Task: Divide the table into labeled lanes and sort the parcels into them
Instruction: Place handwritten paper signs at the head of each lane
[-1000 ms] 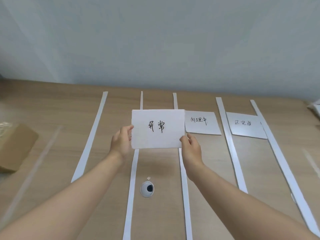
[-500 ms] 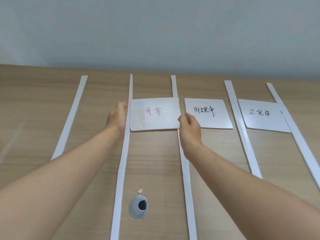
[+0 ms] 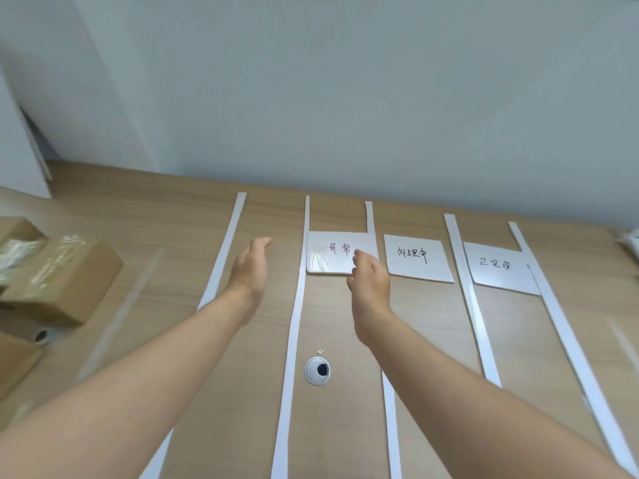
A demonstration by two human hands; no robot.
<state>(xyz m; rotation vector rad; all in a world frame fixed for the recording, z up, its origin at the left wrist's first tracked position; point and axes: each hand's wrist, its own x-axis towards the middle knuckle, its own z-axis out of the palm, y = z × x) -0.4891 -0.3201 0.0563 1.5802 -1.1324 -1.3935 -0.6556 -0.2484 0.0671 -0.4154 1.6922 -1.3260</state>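
The fingers (image 3: pixel 260 244) of the left hand (image 3: pixel 250 274) were straight and close together and held nothing. The hand hovered above the lane between the two leftmost paper strips (image 3: pixel 300 288). The fingers (image 3: pixel 357 254) of the right hand (image 3: pixel 368 283) were loosely curled and gripped nothing. They were over the near right corner of the red-lettered card (image 3: pixel 332 252); I could not tell whether they touched it.

The red-lettered card lay flat at the far end of its lane. Its left edge met one strip and its right edge overlapped the next. A shiny patch showed on its left part; it may have been tape. The second card (image 3: pixel 416 259) lay just beside it to the right, and the third card (image 3: pixel 498 267) lay in the lane beyond that. The leftmost lane had no card. The cardboard boxes (image 3: pixel 65 274) stood at the left end of the table (image 3: pixel 179 216), outside the lanes.

The step appeared to be the release of the label. Recommended procedure:

1. Lift both hands straight up. A sideways pull could drag the card or skew a strip.
2. Check that the card sits square and leaves both strips visible. The overlap on the right strip should be corrected, or the lane border will be unclear.
3. Keep the card at the far end, so that the near part of the lane, around the cable hole (image 3: pixel 317 370), is free for boxes.
4. Label the leftmost lane, if one is intended, before any box is moved.

The strips looked light and loose; a passing forearm could shift them.
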